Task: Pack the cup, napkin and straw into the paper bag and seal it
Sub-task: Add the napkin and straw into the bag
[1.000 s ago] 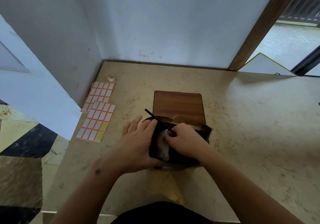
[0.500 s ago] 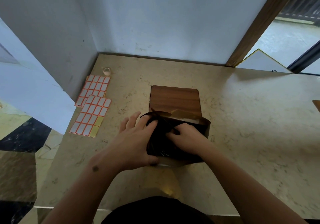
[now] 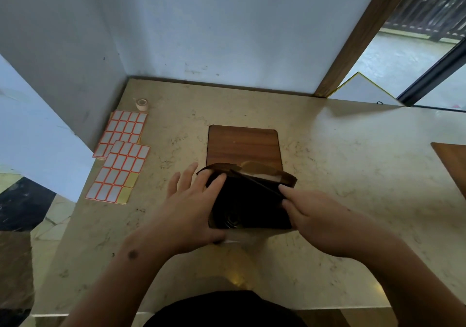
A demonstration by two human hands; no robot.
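The left hand [image 3: 187, 208] grips the left side of the paper bag [image 3: 248, 200], thumb below, fingers spread over its rim. The right hand [image 3: 312, 215] pinches the right edge. The dark, creased bag stands open on the smooth marble counter [image 3: 340, 165], something pale inside, perhaps the napkin. A rounded wooden board [image 3: 243, 145] lies behind; label sheets [image 3: 121, 155] lie left.

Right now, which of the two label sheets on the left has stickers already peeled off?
The nearer label sheet, overlapping the farther sheet. Its bottom right corner shows bare yellow backing where labels are missing; what shows of the farther sheet is full.
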